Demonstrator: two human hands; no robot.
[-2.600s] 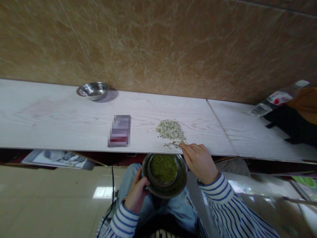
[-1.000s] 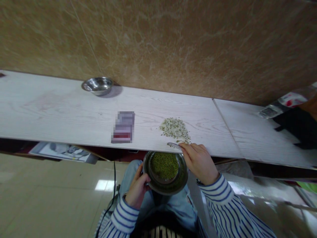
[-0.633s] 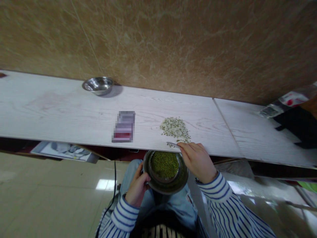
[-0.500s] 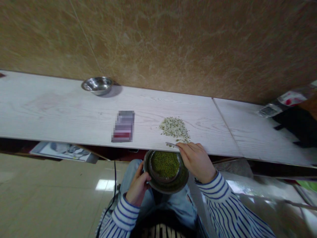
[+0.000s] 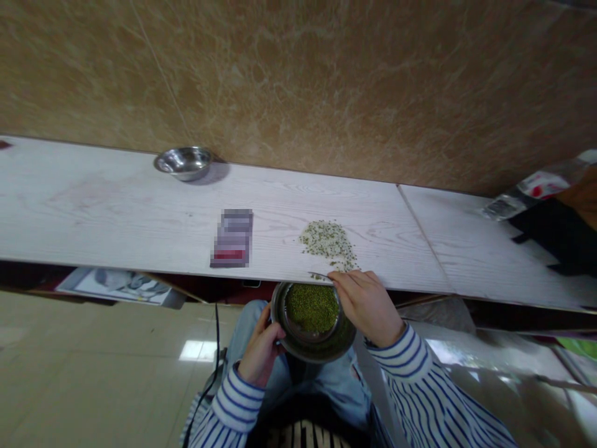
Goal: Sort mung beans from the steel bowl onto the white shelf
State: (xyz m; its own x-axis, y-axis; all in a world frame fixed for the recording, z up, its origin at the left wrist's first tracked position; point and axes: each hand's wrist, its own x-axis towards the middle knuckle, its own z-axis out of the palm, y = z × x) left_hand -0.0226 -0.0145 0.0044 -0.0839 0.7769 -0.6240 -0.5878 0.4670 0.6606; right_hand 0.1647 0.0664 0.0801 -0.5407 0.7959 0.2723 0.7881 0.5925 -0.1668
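My left hand (image 5: 262, 350) grips the rim of a steel bowl (image 5: 321, 353), thumb on top, and holds it over my lap just below the table edge. Green mung beans (image 5: 311, 306) cover the bowl's bottom. In my right hand (image 5: 368, 305), closed around it, is a thin metal spoon (image 5: 319, 275) seen nearly edge-on; its tip lies low at the table's front edge above a few green beans. Beyond it, a pile of mixed white rice grains and mung beans (image 5: 326, 238) is spread on the table.
A shiny steel bowl (image 5: 184, 165) stands by the wall at the back left. A blurred-out phone-like slab (image 5: 232, 238) lies left of the pile. Clear plastic packaging (image 5: 522, 196) and a black item (image 5: 557, 233) lie at the right. An open drawer (image 5: 125, 285) juts out below the table.
My right hand and the spoon have shifted slightly left and down toward the table edge. The bowl in my left hand stays nearly in place.
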